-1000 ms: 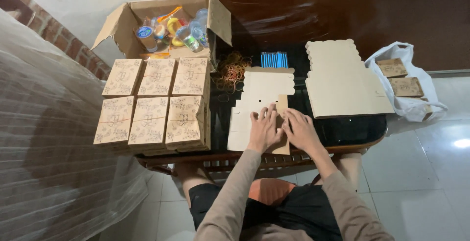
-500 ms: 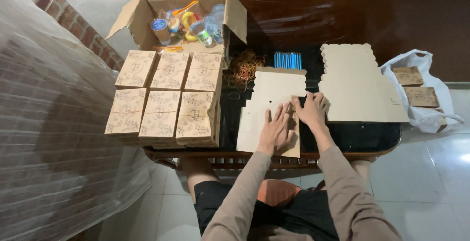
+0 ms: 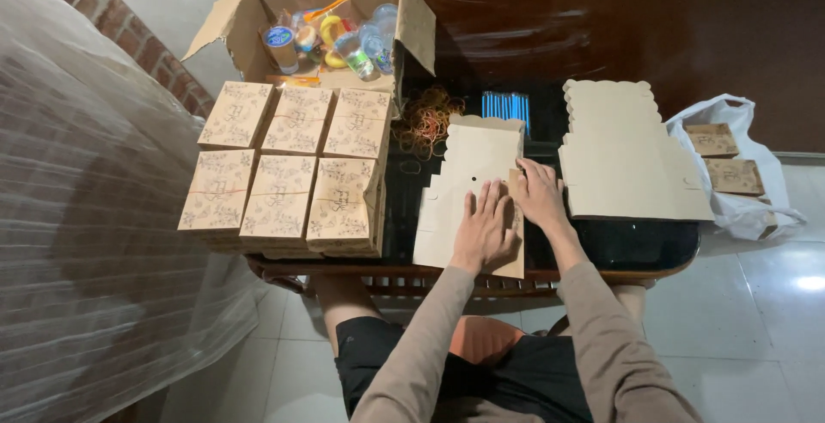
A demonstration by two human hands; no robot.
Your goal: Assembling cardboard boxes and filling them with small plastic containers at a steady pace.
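A flat brown die-cut cardboard box blank (image 3: 460, 174) lies on the dark glass table (image 3: 636, 242) in front of me. My left hand (image 3: 485, 229) presses flat on its lower right part, fingers spread. My right hand (image 3: 540, 193) rests on the blank's right edge, fingers bent over a folded flap. Neither hand lifts anything off the table.
Several folded patterned boxes (image 3: 288, 165) stand stacked at the left. An open carton (image 3: 331, 32) with water cups sits behind them. Rubber bands (image 3: 425, 118) and blue straws (image 3: 505, 105) lie at the back. A stack of flat blanks (image 3: 623, 152) is at the right, a white bag (image 3: 735, 169) beyond.
The camera view has shifted, so the table sits further right in frame. Both hands stay on the blank, pressing along its right flap with little movement.
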